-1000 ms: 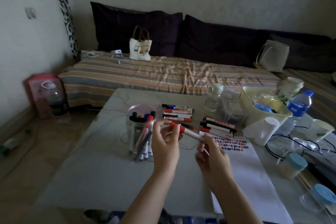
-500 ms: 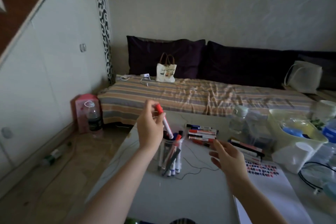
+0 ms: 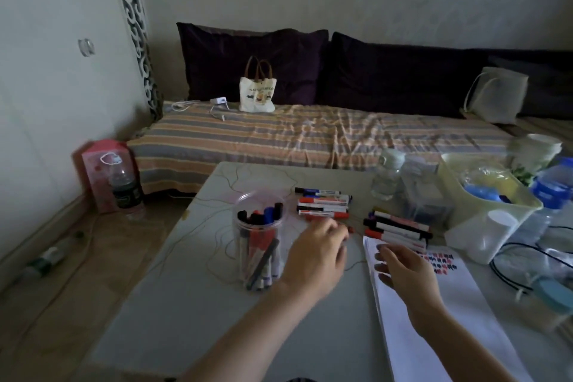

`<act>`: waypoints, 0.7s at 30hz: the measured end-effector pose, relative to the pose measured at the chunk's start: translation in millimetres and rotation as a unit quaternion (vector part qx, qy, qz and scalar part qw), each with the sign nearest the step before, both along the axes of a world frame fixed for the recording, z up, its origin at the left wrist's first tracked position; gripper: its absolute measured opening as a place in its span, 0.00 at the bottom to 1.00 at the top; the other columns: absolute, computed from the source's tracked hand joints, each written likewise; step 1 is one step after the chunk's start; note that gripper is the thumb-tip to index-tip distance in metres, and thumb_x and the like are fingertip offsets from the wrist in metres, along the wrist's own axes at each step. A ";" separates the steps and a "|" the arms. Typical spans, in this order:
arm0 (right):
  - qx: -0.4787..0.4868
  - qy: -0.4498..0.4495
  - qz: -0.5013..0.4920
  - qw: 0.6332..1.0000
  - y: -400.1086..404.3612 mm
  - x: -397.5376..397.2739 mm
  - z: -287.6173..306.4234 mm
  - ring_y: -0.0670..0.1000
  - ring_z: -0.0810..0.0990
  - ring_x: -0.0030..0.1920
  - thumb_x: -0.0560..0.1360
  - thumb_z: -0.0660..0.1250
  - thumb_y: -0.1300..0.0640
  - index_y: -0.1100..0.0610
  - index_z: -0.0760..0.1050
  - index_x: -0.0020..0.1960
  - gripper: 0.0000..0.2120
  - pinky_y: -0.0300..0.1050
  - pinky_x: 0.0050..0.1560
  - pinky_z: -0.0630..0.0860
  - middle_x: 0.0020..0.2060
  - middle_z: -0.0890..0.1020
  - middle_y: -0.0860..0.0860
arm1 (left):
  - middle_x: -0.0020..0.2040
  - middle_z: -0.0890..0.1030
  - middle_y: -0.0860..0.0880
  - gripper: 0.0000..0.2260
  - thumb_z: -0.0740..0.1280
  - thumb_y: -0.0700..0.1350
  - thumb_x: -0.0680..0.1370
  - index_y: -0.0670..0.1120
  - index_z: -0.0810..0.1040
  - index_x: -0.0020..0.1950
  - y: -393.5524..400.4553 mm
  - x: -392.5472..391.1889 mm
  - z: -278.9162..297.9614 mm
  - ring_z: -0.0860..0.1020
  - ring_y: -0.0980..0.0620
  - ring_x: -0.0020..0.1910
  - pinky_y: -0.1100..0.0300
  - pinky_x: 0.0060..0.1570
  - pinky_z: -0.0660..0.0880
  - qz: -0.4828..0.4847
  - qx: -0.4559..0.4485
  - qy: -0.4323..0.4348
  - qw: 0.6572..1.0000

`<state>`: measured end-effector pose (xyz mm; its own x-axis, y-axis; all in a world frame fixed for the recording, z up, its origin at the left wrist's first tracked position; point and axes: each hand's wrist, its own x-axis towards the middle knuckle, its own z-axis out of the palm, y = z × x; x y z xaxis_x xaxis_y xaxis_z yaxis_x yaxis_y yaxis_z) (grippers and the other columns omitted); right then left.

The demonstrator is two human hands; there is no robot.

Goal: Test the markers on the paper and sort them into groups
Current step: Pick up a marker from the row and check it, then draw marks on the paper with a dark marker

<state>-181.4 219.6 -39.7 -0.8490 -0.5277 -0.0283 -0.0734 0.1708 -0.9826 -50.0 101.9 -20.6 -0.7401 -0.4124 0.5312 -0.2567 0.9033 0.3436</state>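
Markers: a red-capped one (image 3: 349, 229) shows only its tip past my left hand (image 3: 316, 253), whose curled fingers hide the grip, so I cannot tell how they hold it. Just beyond those fingertips lies one sorted group (image 3: 322, 204); a second group (image 3: 398, 228) lies beyond my right hand (image 3: 403, 270), fingers loosely spread over the paper (image 3: 440, 313) beside its colour swatches. Left of my left hand stands the clear jar (image 3: 259, 242) of markers.
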 end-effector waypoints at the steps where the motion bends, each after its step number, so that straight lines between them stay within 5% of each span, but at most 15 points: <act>1: 0.031 0.024 0.010 0.999 -2.0 -7.9 -4.7 0.46 0.84 0.36 0.79 0.66 0.59 0.52 0.82 0.45 0.07 0.42 0.40 0.80 0.33 0.85 0.46 | 0.57 0.75 0.49 0.09 0.64 0.42 0.78 0.46 0.76 0.58 -0.9 -8.4 -20.3 0.73 0.51 0.56 0.56 0.54 0.75 0.004 0.043 -0.033 0.999; 3: 0.101 0.088 0.034 0.990 -7.1 -24.1 -12.2 0.49 0.84 0.43 0.78 0.67 0.60 0.54 0.82 0.51 0.06 0.49 0.49 0.81 0.40 0.85 0.46 | 0.63 0.72 0.50 0.14 0.62 0.43 0.79 0.48 0.73 0.65 -11.3 -18.1 -59.8 0.70 0.51 0.63 0.57 0.60 0.71 0.030 0.089 -0.088 0.992; 5: 0.159 0.171 0.061 0.970 -15.3 -39.6 -18.8 0.49 0.83 0.47 0.78 0.66 0.60 0.55 0.81 0.56 0.09 0.43 0.52 0.78 0.46 0.84 0.47 | 0.65 0.71 0.51 0.15 0.61 0.45 0.80 0.50 0.70 0.67 -21.4 -21.5 -89.0 0.68 0.52 0.65 0.59 0.63 0.67 0.044 0.097 -0.117 0.987; 7: 0.195 0.250 0.085 0.944 -27.9 -51.5 -23.7 0.48 0.82 0.48 0.78 0.66 0.60 0.55 0.81 0.59 0.10 0.35 0.48 0.72 0.47 0.83 0.48 | 0.62 0.72 0.51 0.13 0.61 0.48 0.80 0.49 0.72 0.63 -28.1 -25.1 -108.4 0.69 0.51 0.63 0.59 0.64 0.65 0.037 0.070 -0.105 0.991; 10: 0.229 0.340 0.133 0.902 -61.0 -62.3 -31.0 0.54 0.81 0.54 0.78 0.65 0.60 0.56 0.78 0.63 0.14 0.38 0.48 0.70 0.54 0.83 0.54 | 0.55 0.75 0.51 0.08 0.64 0.47 0.77 0.48 0.75 0.54 -32.6 -28.1 -120.7 0.72 0.51 0.58 0.60 0.59 0.69 0.037 0.054 -0.051 0.997; 15: 0.343 0.408 0.161 0.831 -128.1 -69.4 -47.6 0.58 0.69 0.66 0.80 0.62 0.50 0.53 0.70 0.70 0.19 0.53 0.65 0.67 0.66 0.72 0.54 | 0.54 0.77 0.50 0.08 0.64 0.47 0.75 0.47 0.77 0.52 -35.9 -31.5 -125.1 0.73 0.49 0.57 0.55 0.57 0.73 0.043 0.064 -0.015 0.997; 21: 0.423 0.442 0.121 0.782 -150.8 -59.8 -62.2 0.57 0.67 0.65 0.81 0.60 0.49 0.54 0.70 0.65 0.15 0.57 0.63 0.64 0.64 0.71 0.54 | 0.58 0.76 0.50 0.10 0.62 0.49 0.76 0.48 0.77 0.54 -38.0 -30.1 -128.1 0.72 0.50 0.61 0.55 0.59 0.72 0.049 0.066 -0.029 0.996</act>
